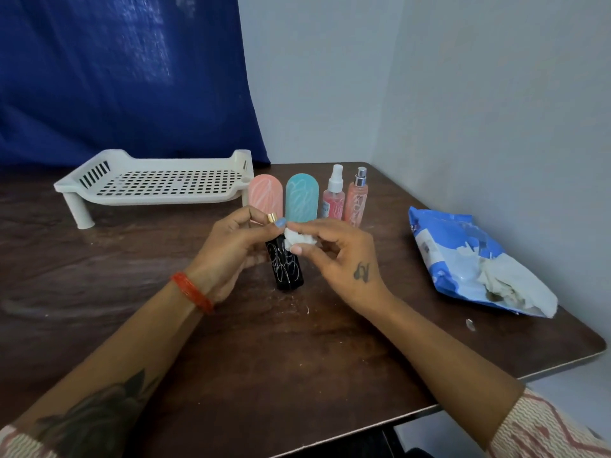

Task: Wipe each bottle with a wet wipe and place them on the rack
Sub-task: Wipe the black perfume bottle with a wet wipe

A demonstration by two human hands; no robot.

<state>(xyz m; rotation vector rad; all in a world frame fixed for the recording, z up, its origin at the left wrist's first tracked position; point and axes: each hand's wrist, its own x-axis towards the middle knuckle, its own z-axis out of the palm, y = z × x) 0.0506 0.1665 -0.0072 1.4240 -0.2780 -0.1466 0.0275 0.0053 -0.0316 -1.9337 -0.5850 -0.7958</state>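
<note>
Bottle in hand: black bottle point(287, 266) with a gold cap and white scribbled line art, standing upright on the table point(297, 352) near its middle; no readable writing.
Left hand point(228, 249): fingers curled round the bottle's neck just under the cap, wrist wearing a red bangle point(191, 292).
Right hand point(337, 256): thumb and fingers pinching a crumpled white wet wipe point(297, 240) against the bottle's upper side; small tattoo on its back, not legible.
Waiting bottles: pink rounded bottle point(266, 195), teal rounded bottle point(302, 198), two pink spray bottles point(334, 195), in a row just behind the hands; labels too small to read.
Rack point(152, 186): white perforated, far left.
Wipes packet point(476, 262): blue-white, open, right; print illegible.
</note>
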